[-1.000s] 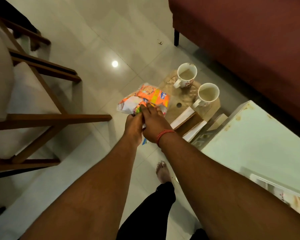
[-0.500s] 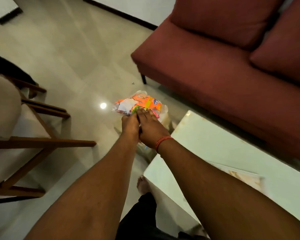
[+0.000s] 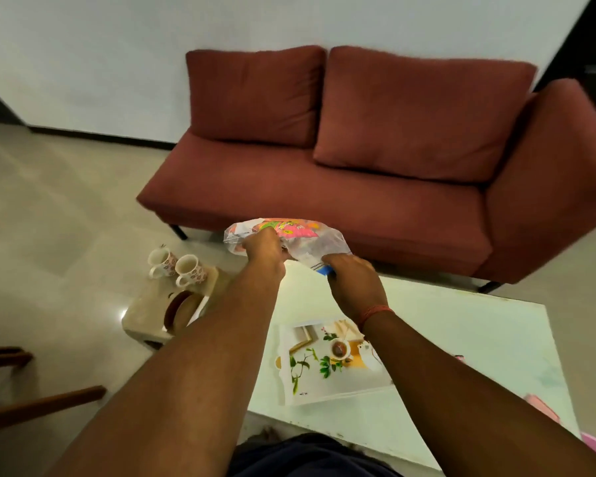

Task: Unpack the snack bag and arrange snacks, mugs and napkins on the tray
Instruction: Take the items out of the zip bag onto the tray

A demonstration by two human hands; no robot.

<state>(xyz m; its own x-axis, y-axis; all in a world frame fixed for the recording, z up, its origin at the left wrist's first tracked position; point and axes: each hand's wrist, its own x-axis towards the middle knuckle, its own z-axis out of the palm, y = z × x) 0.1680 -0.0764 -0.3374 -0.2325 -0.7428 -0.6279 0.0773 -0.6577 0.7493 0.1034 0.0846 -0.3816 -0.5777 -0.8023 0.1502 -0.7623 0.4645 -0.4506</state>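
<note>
Clear snack bag [image 3: 310, 246] holds colourful packets; left hand [image 3: 264, 251] and right hand [image 3: 353, 284] fingers curled gripping it above desk [image 3: 461, 325].

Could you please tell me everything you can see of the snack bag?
The snack bag is clear, crinkled plastic with orange, pink and green packets showing through. Both hands hold it in the air above the table's far edge: the left hand grips its left side, the right hand grips its near end by a blue strip.
</note>
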